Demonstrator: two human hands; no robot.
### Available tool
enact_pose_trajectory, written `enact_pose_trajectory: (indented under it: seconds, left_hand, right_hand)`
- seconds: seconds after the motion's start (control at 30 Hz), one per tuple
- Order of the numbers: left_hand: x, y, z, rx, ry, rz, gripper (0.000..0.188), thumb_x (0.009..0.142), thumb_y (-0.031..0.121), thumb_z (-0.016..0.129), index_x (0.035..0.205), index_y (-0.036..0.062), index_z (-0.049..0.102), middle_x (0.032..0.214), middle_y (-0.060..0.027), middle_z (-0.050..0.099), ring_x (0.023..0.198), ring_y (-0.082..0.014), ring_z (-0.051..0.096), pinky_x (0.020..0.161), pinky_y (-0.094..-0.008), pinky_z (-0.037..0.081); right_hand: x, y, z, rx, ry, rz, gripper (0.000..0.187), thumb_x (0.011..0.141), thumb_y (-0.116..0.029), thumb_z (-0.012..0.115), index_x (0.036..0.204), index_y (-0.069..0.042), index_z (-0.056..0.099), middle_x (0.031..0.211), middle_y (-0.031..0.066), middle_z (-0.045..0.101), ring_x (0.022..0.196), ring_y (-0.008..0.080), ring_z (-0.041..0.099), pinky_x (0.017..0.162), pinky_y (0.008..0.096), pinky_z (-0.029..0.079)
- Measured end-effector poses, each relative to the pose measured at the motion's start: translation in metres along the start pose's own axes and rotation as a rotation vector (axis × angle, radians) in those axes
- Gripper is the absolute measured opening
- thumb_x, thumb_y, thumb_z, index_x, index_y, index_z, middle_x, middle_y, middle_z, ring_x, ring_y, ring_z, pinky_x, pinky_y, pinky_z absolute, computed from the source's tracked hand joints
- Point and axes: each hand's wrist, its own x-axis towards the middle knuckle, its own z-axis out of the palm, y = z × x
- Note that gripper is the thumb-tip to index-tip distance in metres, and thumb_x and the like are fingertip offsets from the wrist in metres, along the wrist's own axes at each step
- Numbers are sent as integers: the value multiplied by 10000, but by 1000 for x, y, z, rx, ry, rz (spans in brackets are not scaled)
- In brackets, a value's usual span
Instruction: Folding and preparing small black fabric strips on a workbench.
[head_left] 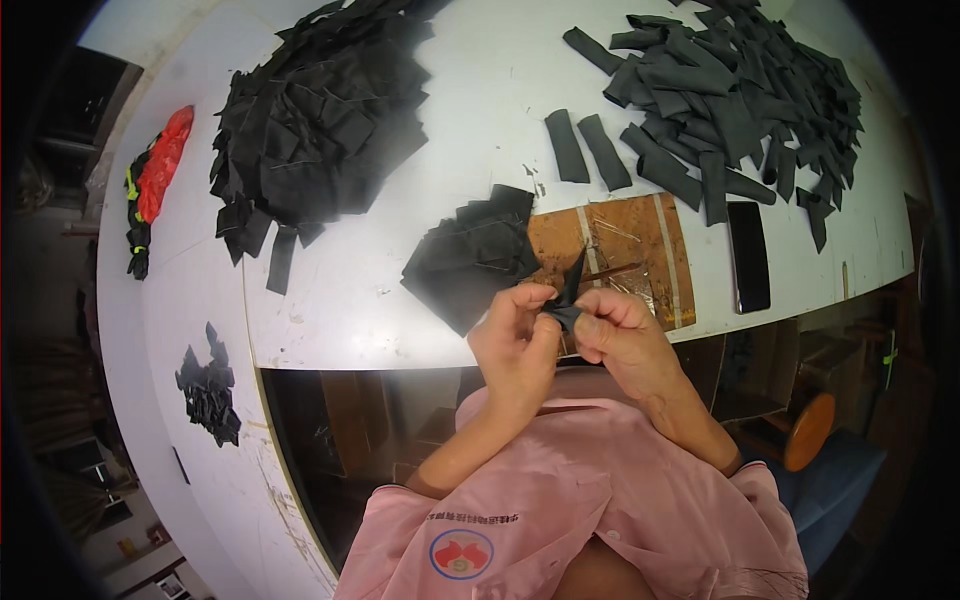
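Between my two hands, just above the table's front edge, is a small piece of black fabric (pixel 566 310), partly hidden by the fingers. My left hand (pixel 517 325) pinches its left side with thumb and fingers. On the other side my right hand (pixel 622 332) pinches it as well, and a pointed end sticks up between them. Beneath lies a worn brown board (pixel 640 235) with pale strips, a thin brown stick-like tool (pixel 612 271) resting on it. A small stack of flat black fabric pieces (pixel 465 255) sits beside the board, left of my hands.
A large heap of flat black pieces (pixel 320 130) covers the back left, and a heap of rolled black fabric tubes (pixel 700 90) the back right. Two tubes (pixel 585 150) lie apart. A phone (pixel 749 257) rests near the right edge. Black scraps (pixel 208 388) and a red bag (pixel 165 165) are far left.
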Motion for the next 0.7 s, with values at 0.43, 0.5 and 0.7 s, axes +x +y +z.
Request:
enact_pose_trajectory:
  seconds: [0.43,0.5,0.7]
  left_hand:
    - [-6,48,-13,-626,-743,-480,455,676,-47,581,1106,-74,436,673,-33,498,589,-54,464,492,-147,310]
    - [-13,44,-10,5,-442,-197,321,705,-59,597,1017,-47,521,788,-64,534,676,-78,486,567,-160,359]
    - [-2,51,14,-41,-200,177,105,767,-18,573,870,-23,555,917,-121,550,609,-67,474,514,-166,387]
  right_hand:
    - [-4,-13,-2,11,-70,-400,167,777,-154,605,731,-19,518,858,70,479,809,147,468,745,289,392]
    - [-8,-22,-3,-30,-29,-438,158,785,-144,596,733,-19,516,859,72,489,791,145,477,735,286,403]
    - [-16,-63,26,-744,216,-749,85,744,-51,598,754,-14,522,740,50,500,597,117,469,509,222,363]
